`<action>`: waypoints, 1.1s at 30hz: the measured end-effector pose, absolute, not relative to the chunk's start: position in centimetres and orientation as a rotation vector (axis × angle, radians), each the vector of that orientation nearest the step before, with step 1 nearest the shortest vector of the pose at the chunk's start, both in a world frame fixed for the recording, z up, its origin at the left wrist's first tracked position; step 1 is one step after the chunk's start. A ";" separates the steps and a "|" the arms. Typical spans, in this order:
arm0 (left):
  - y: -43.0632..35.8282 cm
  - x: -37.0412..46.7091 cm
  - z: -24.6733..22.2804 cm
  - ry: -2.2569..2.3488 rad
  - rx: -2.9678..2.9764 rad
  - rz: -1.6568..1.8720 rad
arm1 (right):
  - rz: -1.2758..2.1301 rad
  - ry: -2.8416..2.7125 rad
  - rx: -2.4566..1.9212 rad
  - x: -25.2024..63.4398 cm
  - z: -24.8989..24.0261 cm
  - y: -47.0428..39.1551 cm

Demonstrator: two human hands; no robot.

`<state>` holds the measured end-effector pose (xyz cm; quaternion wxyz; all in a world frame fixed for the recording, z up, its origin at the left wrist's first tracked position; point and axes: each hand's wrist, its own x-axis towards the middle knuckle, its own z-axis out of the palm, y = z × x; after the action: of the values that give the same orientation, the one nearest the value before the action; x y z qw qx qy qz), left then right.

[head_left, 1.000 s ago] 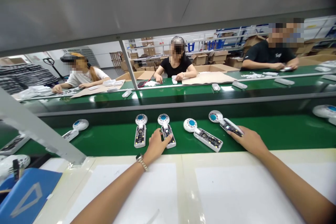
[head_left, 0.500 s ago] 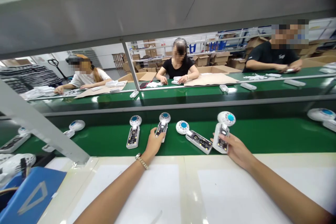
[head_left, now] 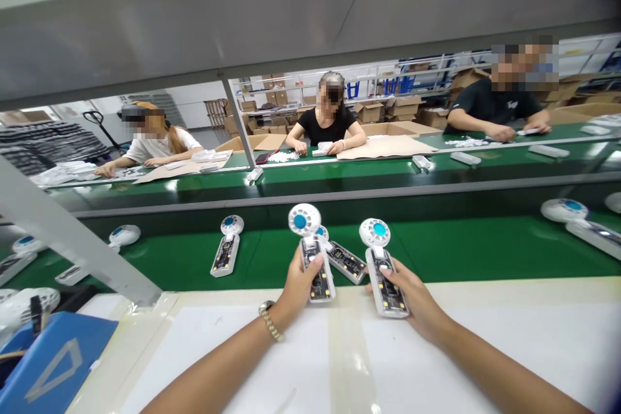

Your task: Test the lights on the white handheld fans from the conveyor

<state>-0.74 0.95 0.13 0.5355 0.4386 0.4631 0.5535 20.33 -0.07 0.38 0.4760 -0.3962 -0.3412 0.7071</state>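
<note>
Nearest to us lies the white work surface [head_left: 436,349], with a blue tray [head_left: 53,362] at its left corner. Both forearms reach across it.

We note the left hand [head_left: 295,284] closed around the handle of a white handheld fan unit [head_left: 310,252], thumb laid along its open circuit side, round head with blue centre pointing away from us. Half a second ago this hand was only reaching this unit where it lay on the belt; the unit is now lifted and drawn back over the near edge of the belt.

The right hand [head_left: 412,294] is likewise closed around a second fan unit [head_left: 383,265], fingers under the handle, thumb at its side, board facing up. A second ago that unit lay aslant on the belt under the fingertips; half a second ago it was picked up further right; it now stands parallel to the left one, just beside it, the two apart.

Between and behind the two held units a third unit [head_left: 344,260] lies on the green conveyor belt [head_left: 460,246], and a fourth [head_left: 226,247] lies to the left; both have shifted leftward in view since the earlier pictures. More units rest at the far left [head_left: 121,236] and far right [head_left: 572,217] of the belt.

Beyond a metal rail, three people sit at a second green belt [head_left: 363,171] with small white parts and cardboard sheets; cartons stand behind them.
</note>
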 end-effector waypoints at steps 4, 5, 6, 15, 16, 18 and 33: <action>-0.2 0.9 0.6 0.939 0.857 1.114 | 1.782 -0.976 -0.858 20.3 0.3 -0.3; -0.3 1.1 0.6 0.912 0.836 1.094 | 1.790 -1.009 -0.832 20.3 0.2 -0.3; -0.3 1.2 0.7 0.893 0.823 1.081 | 1.793 -1.029 -0.814 20.4 0.1 -0.2; -0.4 0.4 0.8 0.731 0.875 1.079 | 1.821 -1.015 -0.794 20.8 -0.6 0.2; -0.5 0.4 0.8 0.715 0.894 1.074 | 1.811 -1.018 -0.797 20.7 -0.6 0.3; -0.7 0.4 0.9 0.700 0.920 1.058 | 1.807 -1.024 -0.808 20.7 -0.6 0.3; -0.6 0.5 0.6 0.702 0.914 0.975 | 1.847 -0.976 -0.802 20.6 -0.6 0.2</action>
<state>0.54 -0.56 0.61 0.7286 0.4147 0.3184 0.4425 20.63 0.23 -0.62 0.4369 -0.3226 -0.3922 0.7424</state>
